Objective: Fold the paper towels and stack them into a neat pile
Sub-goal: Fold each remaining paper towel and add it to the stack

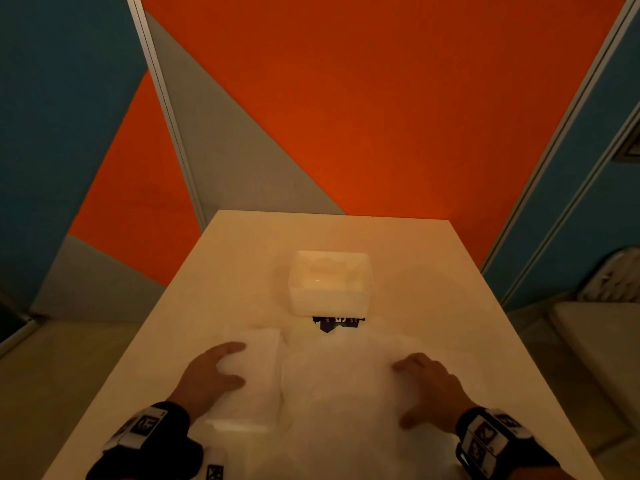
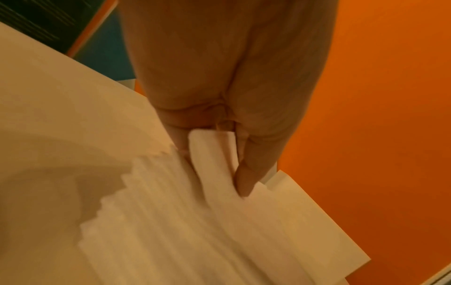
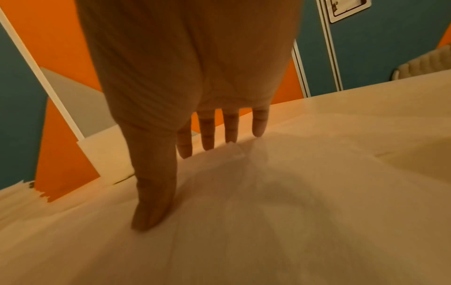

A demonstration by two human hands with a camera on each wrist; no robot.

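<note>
On white table | left hand grip pinches folded towel | right hand flat, grip wide

On the worktop in front of you, a stack of folded paper towels lies to the left, just beside a spread-out paper towel on its right. Your left hand sits on the stack's left edge; your right hand rests on the spread towel's right side. Behind both stands a box, with a small packet at its near side.
</note>
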